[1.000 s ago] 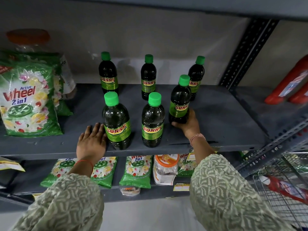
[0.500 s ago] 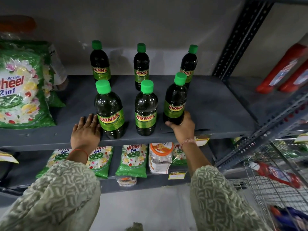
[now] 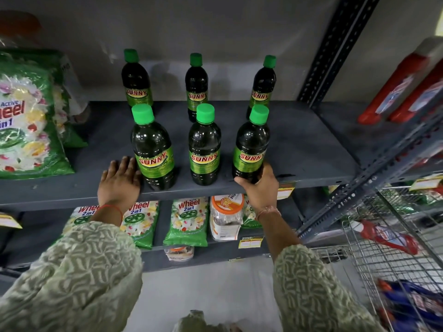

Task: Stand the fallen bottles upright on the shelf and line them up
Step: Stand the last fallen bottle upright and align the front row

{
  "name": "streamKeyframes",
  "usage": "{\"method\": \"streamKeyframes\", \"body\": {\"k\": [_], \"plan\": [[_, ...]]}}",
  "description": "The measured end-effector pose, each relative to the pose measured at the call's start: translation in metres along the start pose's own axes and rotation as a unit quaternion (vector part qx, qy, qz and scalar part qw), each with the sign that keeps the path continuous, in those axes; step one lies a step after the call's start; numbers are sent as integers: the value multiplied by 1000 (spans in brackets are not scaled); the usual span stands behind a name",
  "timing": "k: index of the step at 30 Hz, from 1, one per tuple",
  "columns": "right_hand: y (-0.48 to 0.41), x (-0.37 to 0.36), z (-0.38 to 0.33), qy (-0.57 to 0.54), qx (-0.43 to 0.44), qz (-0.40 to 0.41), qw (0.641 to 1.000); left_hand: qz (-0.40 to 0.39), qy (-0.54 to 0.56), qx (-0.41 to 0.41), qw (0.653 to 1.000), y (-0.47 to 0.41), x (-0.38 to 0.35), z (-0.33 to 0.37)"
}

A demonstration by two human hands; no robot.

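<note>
Six dark bottles with green caps are seen standing upright on the grey shelf [image 3: 299, 149], set in two rows of three. The front right bottle [image 3: 250, 149] stands close to the shelf's front edge and is held low at its base by the right hand [image 3: 260, 188], whose fingers [image 3: 242, 182] are wrapped around the bottom of it. The front middle bottle [image 3: 204, 149] and the front left bottle [image 3: 153, 152] are also placed near that edge, with narrow gaps left between the three. The left hand [image 3: 119, 180] is laid flat on the shelf, fingers together and extended, just beside the front left bottle and clamped on nothing. The back row, namely the back left bottle [image 3: 136, 80], the back middle bottle [image 3: 196, 87] and the back right bottle [image 3: 262, 87], is set close to the rear wall. Open shelf surface is left to the right of the bottles, bounded by a perforated metal upright [image 3: 335, 51]. On the left, room is limited by a large green detergent bag [image 3: 26, 121]. Smaller detergent packets [image 3: 187, 221] and a jar with an orange lid [image 3: 225, 216] are kept on the shelf below, and a wire trolley [image 3: 383, 259] is seen at the lower right.
</note>
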State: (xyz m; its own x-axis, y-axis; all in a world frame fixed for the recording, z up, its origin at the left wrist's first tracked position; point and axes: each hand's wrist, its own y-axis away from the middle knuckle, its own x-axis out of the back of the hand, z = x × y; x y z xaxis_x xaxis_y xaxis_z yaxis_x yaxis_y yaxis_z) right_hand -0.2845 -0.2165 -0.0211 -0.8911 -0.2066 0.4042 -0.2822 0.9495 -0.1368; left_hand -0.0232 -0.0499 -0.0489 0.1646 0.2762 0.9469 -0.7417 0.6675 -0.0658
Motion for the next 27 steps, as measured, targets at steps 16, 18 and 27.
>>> {"method": "streamKeyframes", "body": {"k": [16,18,27], "plan": [[-7,7,8,10,53,-52,997,76,402,52,911,94,-17,155],[-8,9,9,21,57,-53,997,81,390,68,915,73,-24,158],[-25,49,33,26,48,-35,998,104,333,65,935,59,-35,167]]}}
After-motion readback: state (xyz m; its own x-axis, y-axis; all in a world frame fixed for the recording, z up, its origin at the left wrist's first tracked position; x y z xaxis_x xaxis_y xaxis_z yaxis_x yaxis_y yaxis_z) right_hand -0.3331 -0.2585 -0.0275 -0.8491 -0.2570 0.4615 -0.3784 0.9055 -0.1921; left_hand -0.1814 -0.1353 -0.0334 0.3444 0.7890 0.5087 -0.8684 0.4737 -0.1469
